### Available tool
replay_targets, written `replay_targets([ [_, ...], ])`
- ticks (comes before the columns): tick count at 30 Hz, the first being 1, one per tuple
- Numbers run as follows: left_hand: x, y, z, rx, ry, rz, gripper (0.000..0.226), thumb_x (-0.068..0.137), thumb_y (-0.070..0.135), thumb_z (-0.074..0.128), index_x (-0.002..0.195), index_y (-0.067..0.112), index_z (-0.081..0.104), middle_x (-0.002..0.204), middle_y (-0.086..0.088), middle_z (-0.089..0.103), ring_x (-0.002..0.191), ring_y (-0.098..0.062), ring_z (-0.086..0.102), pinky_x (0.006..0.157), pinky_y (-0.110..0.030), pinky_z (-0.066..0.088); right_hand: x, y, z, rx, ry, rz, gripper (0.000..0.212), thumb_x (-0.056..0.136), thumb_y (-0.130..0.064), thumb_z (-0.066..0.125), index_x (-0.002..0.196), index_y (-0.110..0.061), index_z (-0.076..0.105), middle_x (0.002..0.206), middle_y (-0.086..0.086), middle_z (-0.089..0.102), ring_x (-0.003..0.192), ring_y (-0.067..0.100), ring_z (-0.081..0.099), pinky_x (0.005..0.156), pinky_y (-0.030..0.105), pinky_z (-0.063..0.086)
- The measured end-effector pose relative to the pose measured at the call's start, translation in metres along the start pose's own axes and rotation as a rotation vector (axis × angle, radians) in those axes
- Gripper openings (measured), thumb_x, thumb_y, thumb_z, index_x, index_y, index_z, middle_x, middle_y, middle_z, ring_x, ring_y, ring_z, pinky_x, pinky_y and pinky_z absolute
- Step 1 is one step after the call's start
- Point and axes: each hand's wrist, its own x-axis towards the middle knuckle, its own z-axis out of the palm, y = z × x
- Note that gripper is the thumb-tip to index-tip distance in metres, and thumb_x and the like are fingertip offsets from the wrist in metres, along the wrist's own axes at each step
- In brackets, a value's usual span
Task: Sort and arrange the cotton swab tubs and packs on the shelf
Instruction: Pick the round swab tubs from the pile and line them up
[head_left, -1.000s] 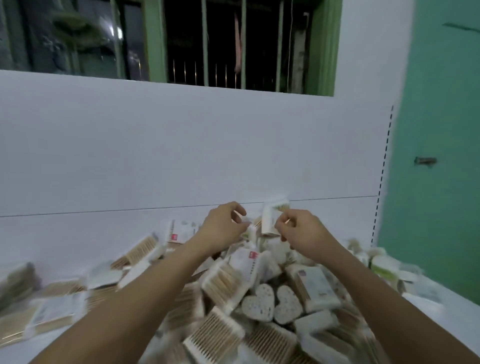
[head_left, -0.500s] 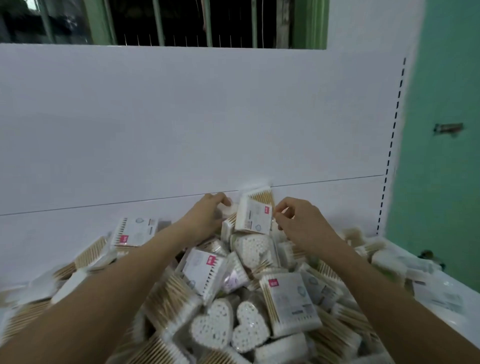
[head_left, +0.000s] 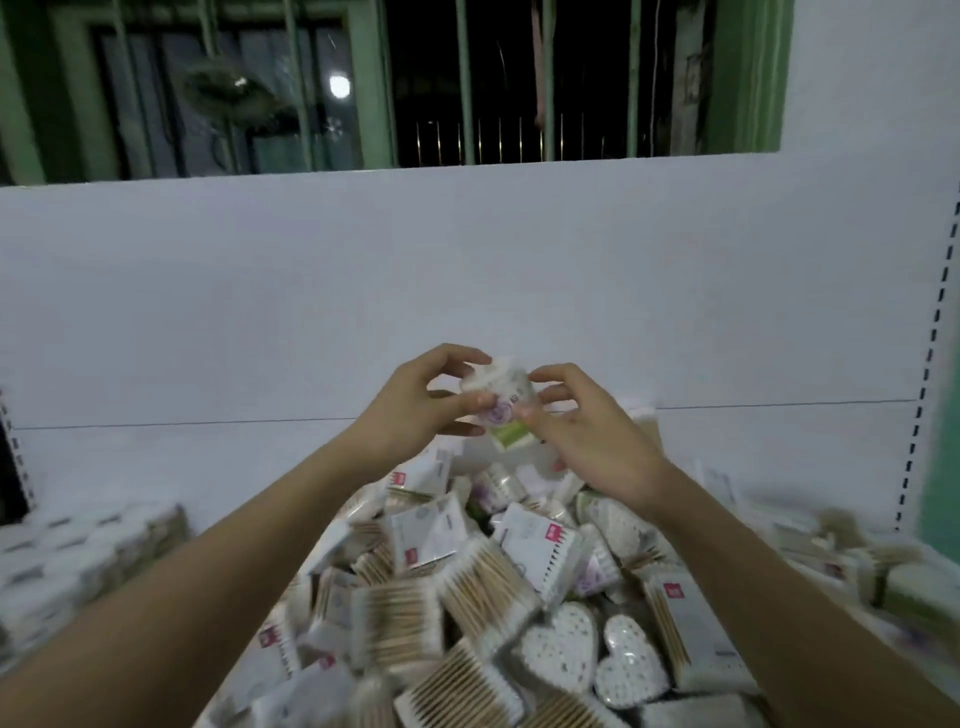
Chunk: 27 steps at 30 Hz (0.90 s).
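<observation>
White round cotton swab tub (head_left: 497, 397) is up above the heap of swab packs (head_left: 467, 587), pinched between both hands: left hand (head_left: 415, 410) and right hand (head_left: 587, 436) fingers curled round its sides.

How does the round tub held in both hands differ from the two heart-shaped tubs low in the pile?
1. Shape: the small round cotton swab tub is cylindrical; the two white heart-shaped swab tubs are heart outlines.
2. Pose: the round tub is lifted and tilted; the heart tubs lie flat, side by side.
3. State: the round tub is pinched between the left hand and right hand; the heart tubs rest untouched.
Both show white swab tips.
</observation>
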Motion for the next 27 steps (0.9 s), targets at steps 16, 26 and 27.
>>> replay_targets([
  [16, -0.129, 0.015, -0.193, 0.335, 0.041, -0.112, 0.036, 0.077, 0.022, 0.082, 0.109, 0.022, 0.066, 0.100, 0.001, 0.067, 0.074, -0.007, 0.065, 0.068, -0.019, 0.055, -0.040, -0.072, 0.224, 0.196, -0.109, -0.073, 0.043, 0.080, -0.044, 0.079, 0.111, -0.040, 0.049, 0.110, -0.015, 0.061, 0.087, 0.010, 0.070, 0.065, 0.025, 0.053],
  [26, -0.222, -0.031, -0.330, 0.490, 0.093, -0.147, 0.044, 0.069, 0.037, 0.087, 0.108, 0.037, 0.067, 0.104, 0.016, 0.064, 0.093, 0.001, 0.060, 0.081, -0.022, 0.051, -0.069, -0.097, 0.363, 0.101, -0.146, 0.031, 0.031, 0.095, -0.041, 0.061, 0.121, -0.029, 0.048, 0.112, -0.006, 0.058, 0.090, 0.015, 0.066, 0.066, 0.027, 0.054],
  [27, -0.228, -0.036, -0.342, 0.493, 0.102, -0.150, 0.045, 0.068, 0.035, 0.087, 0.109, 0.037, 0.067, 0.105, 0.017, 0.064, 0.094, 0.002, 0.059, 0.083, -0.024, 0.052, -0.070, -0.095, 0.374, 0.111, -0.114, 0.061, 0.026, 0.096, -0.039, 0.059, 0.118, -0.027, 0.050, 0.109, -0.005, 0.058, 0.086, 0.014, 0.067, 0.064, 0.027, 0.053],
])
